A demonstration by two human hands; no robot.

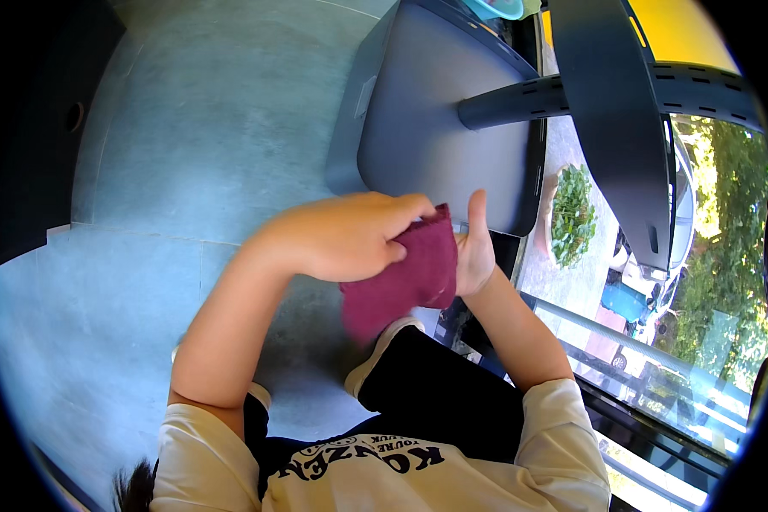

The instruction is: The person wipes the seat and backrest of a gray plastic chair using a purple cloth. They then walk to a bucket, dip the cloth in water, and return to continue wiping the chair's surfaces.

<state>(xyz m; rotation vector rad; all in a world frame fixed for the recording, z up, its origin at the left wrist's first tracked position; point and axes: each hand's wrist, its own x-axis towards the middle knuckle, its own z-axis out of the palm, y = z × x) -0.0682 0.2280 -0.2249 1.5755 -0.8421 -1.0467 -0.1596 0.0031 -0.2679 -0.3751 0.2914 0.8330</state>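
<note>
A maroon cloth point(416, 262) hangs folded in front of my body, its lower corner blurred and drooping. My left hand point(352, 237) grips the cloth's upper left part between thumb and fingers, with the wrist bent. My right hand point(475, 259) is at the cloth's right edge, thumb raised and apart. The cloth hides its other fingers, so whether they hold the fabric is not visible.
Just beyond my hands stands a dark grey metal stand with a broad base point(422, 121), a post point(512, 102) and a curved panel point(614, 128). Window glass point(697, 377) is on the right, a leafy planter point(573, 217) beyond it. Grey floor tiles point(198, 141) extend left.
</note>
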